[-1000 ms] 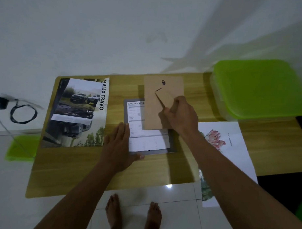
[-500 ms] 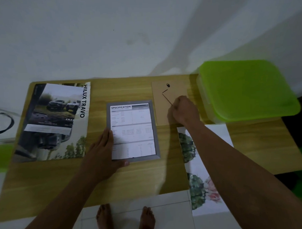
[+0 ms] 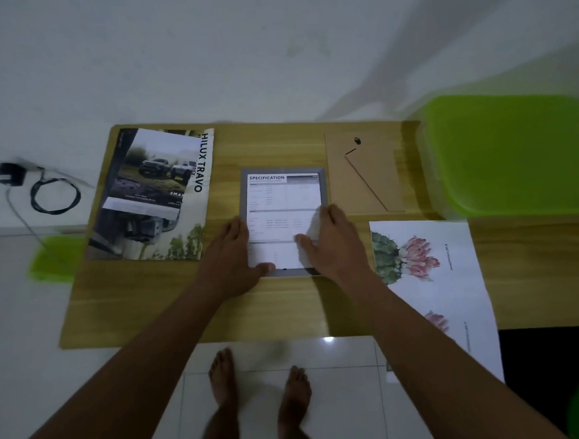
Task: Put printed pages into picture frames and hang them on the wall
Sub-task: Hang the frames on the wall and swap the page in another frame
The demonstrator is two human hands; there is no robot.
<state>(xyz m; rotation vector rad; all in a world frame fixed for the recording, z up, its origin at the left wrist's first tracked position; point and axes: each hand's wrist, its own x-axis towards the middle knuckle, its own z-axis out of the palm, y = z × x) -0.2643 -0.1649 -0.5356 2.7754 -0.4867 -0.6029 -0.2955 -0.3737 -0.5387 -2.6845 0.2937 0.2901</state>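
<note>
A grey picture frame (image 3: 243, 191) lies flat in the middle of the wooden table (image 3: 192, 304), with a white "SPECIFICATION" page (image 3: 282, 200) inside it. My left hand (image 3: 232, 262) rests against the frame's lower left corner, fingers straight, thumb along the bottom edge. My right hand (image 3: 330, 242) lies flat on the page's lower right part, fingers spread. The brown backing board (image 3: 375, 170) with its stand leg and black hanger lies on the table to the right of the frame, apart from both hands.
A car brochure (image 3: 156, 194) lies at the table's left. A flower print (image 3: 428, 273) hangs over the front edge at right. A green-lidded box (image 3: 509, 152) fills the far right corner. A white wall (image 3: 243, 56) stands behind. A charger cable (image 3: 51, 194) lies on the floor at left.
My right hand let go of the backing board, left it on the table and came down onto the page in the frame. My left hand stayed at the frame's lower left.
</note>
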